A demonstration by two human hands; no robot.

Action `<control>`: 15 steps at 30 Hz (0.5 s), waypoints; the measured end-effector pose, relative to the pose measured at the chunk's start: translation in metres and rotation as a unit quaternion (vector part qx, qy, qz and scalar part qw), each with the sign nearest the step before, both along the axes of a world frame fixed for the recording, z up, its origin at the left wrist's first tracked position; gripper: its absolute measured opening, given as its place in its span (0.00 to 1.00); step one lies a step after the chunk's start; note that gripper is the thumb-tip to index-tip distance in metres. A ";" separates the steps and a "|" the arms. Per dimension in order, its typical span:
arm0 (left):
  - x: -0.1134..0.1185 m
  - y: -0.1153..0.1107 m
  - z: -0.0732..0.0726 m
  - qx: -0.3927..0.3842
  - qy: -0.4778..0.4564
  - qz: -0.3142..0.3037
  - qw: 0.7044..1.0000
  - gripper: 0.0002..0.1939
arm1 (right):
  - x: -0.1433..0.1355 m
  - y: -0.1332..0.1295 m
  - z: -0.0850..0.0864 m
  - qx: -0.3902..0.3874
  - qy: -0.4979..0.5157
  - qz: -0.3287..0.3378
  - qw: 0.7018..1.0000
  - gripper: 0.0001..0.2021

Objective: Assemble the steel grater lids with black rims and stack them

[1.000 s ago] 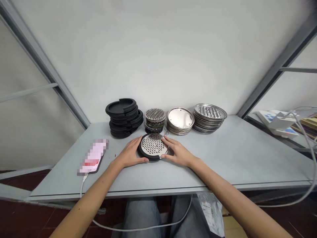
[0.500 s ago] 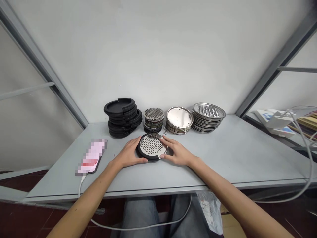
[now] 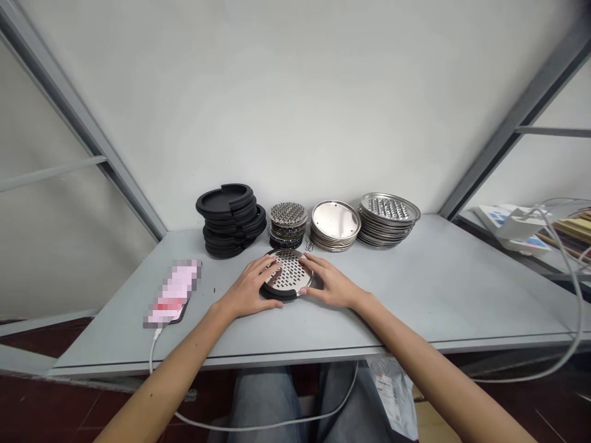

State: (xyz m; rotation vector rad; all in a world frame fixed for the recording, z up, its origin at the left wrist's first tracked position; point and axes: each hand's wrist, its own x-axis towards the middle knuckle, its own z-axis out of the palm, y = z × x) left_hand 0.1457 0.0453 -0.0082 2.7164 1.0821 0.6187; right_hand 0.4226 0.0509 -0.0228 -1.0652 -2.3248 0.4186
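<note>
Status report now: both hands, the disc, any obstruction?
Left hand over left edge, right hand at right edge. Perforated disc in black holder. Fingers hide some holes.

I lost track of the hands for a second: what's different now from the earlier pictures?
The left hand has moved rightward: its fingers, earlier along the left side of the black rim, now reach over the disc. The right hand stays at the disc's right edge; phone and stacks are unchanged.
</note>
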 end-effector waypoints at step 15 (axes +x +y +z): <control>-0.003 0.012 -0.008 -0.136 -0.367 0.038 0.920 0.30 | 0.005 0.003 0.008 0.039 0.153 -0.031 0.987 0.34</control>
